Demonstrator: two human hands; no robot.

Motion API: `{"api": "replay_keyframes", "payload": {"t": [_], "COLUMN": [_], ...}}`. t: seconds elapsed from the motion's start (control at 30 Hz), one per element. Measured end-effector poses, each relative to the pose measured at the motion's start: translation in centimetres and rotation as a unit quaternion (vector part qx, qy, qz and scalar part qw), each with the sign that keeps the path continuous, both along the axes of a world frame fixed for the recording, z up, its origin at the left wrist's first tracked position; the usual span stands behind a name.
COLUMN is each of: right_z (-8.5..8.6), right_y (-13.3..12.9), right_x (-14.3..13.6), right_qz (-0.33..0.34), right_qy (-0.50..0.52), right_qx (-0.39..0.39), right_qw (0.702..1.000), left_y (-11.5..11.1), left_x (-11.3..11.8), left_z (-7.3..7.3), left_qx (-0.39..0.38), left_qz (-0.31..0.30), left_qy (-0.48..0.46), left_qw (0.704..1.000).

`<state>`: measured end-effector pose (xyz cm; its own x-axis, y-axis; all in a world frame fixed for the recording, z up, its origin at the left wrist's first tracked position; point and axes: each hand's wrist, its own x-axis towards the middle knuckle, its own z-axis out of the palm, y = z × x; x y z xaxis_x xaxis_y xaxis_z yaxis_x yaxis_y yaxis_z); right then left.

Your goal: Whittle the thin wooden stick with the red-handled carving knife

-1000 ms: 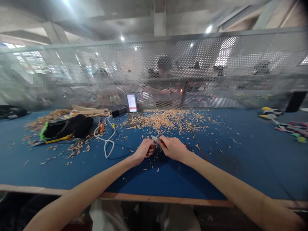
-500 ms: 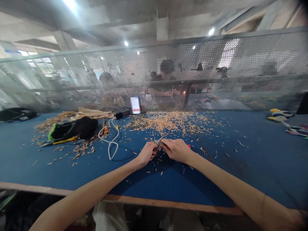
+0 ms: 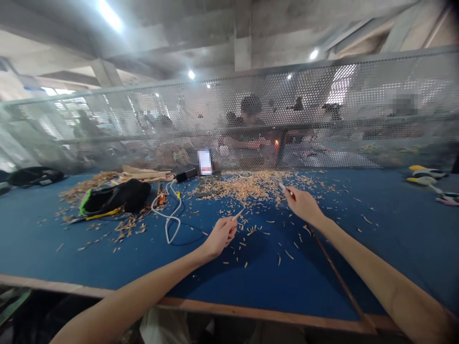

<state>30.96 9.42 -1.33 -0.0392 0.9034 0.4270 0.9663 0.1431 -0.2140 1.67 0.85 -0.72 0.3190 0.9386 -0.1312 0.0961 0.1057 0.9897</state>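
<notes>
My left hand [image 3: 219,236] is closed around a thin pale wooden stick [image 3: 238,214], whose pointed end sticks out up and to the right. My right hand [image 3: 304,204] grips a knife [image 3: 283,188] with a short light blade and a bit of red handle showing; the fingers cover most of it. The two hands are apart, with the right one higher and nearer the pile of wood shavings [image 3: 247,185]. Loose curled shavings lie on the blue tabletop [image 3: 265,282] between and below them.
To the left lie a black pouch with green trim [image 3: 134,195], a yellow-handled tool [image 3: 103,213] and a white cable [image 3: 168,222]. A lit phone [image 3: 205,162] stands against the perforated metal screen [image 3: 308,143]. Yellow-and-white tools [image 3: 426,175] lie far right. People sit beyond the screen.
My hands were together with the blade at the stick. The right hand has moved away up and to the right with the knife; the left has shifted slightly down with the stick.
</notes>
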Motion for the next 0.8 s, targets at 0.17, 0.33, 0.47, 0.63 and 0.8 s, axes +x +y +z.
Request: {"api": "replay_keyframes", "payload": {"t": [0.17,0.33,0.47,0.63,0.8], "right_z": [-0.7,-0.5,0.1,0.6,0.5], "right_y": [-1.2,-3.5,-4.7,-6.3,-7.4], "right_x": [-2.1,-6.4,-7.3,-8.4,-9.7], "right_qz": [0.069,0.142,0.172,0.225,0.275], "right_qy": [-0.01,-0.025,-0.012,-0.003,-0.015], "right_qx": [-0.001,-0.007,-0.036,-0.053,-0.056], "right_qw": [0.998,0.99,0.984,0.973,0.96], "left_y": [0.7,0.9,1.0,1.4,1.2], "left_x": [0.1,0.0,0.1,0.1,0.0], "left_z": [0.2,-0.2,-0.2,-0.4,-0.3], "left_qx": [-0.014,-0.02,-0.029,-0.04,-0.032], "left_qz": [-0.012,-0.034,-0.011,-0.004,-0.008], "left_qy": [0.029,0.025,0.008,-0.006,-0.001], "left_qw": [0.999,0.999,0.999,0.999,0.999]}}
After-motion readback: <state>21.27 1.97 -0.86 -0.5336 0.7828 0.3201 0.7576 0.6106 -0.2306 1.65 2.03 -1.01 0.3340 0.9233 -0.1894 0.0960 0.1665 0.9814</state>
